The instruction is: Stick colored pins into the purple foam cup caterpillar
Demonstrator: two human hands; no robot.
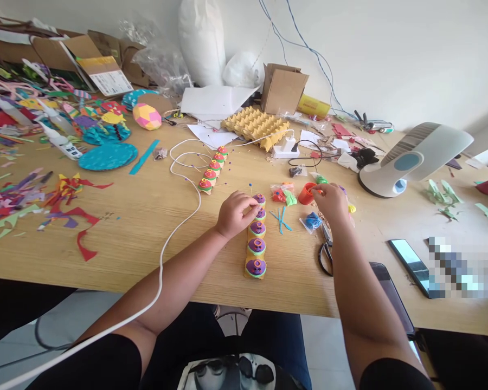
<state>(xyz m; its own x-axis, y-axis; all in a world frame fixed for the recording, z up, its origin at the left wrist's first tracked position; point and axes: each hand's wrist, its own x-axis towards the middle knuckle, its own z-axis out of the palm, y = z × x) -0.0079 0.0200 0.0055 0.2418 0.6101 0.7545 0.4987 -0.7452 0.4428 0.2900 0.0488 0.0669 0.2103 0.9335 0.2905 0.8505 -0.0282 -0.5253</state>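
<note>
A strip of egg carton (256,247) stands upright on the table before me, its cups topped with purple clay, green rims and orange rings. My left hand (236,214) is closed at the strip's far end, thumb and fingers against it; a blue-headed pin (251,186) sticks up beside the fingers. My right hand (331,201) is closed in a pinch at the rim of a small orange-red tub (307,193); whatever is between those fingertips is hidden. Bagged red and green clay (282,194), blue clay (312,220) and thin blue strips (282,220) lie between the hands.
Black-handled scissors (326,257) lie beside my right forearm. A second strip with red-topped cups (213,169) stands farther left. A white cable (162,249) crosses my left arm. A fan (410,157) and a phone (415,266) are to the right; paper scraps (20,203) cover the left.
</note>
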